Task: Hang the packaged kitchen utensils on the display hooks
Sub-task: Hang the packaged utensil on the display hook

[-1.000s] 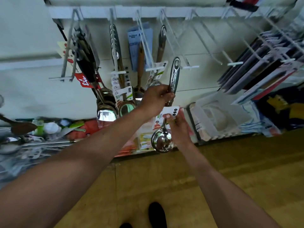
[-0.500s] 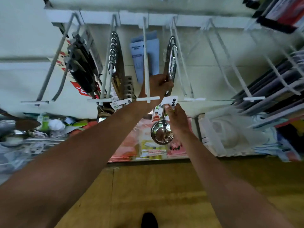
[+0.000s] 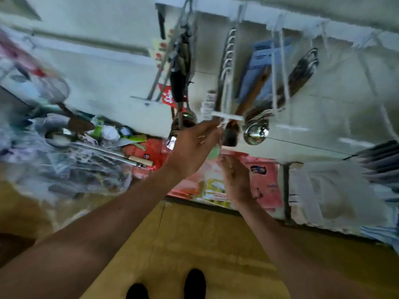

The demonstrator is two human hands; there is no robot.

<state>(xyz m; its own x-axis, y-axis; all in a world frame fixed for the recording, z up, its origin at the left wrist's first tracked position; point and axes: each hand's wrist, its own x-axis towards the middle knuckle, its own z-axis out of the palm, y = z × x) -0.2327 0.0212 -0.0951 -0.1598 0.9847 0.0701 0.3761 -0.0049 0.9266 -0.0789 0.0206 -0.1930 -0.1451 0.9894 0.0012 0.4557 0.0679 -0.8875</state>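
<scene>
From the head camera, your left hand (image 3: pixel 193 148) is raised towards the rack, with its fingers stretched out fairly straight. Their tips are just under the white front plate (image 3: pixel 227 116) of one of the display hooks (image 3: pixel 278 72). Nothing shows clasped in that hand, though the motion blur is heavy there. Your right hand (image 3: pixel 235 180) sits lower and just to the right of it. Its fingers are loosely extended upward and hold nothing you can make out. Their tips are near a pale green card (image 3: pixel 213 152) between the two hands, and the blur hides whether they touch it.

The ladle (image 3: pixel 256 131) hangs on the rack to the right of both hands and apart from them. Its long axis runs on a slant: the handle top is high at the upper right, near the wall, and the shiny bowl is at the lower left, facing you. The bowl is just beside the white plate, on its right. You cannot tell exactly which wire carries the handle.

Further left on the white rail (image 3: pixel 336 29), a hook holds dark-handled utensils (image 3: pixel 178 80) with a red tag (image 3: pixel 166 96) beside them. Blue packets (image 3: pixel 264 67) hang between the hooks, behind the ladle handles. Below the rack is a shelf of mixed goods, with a wooden-handled tool (image 3: pixel 139 161) at the left and red packaging (image 3: pixel 266 182) behind your right hand. Your black shoes (image 3: pixel 195 283) stand on the tan floor (image 3: pixel 216 234).
</scene>
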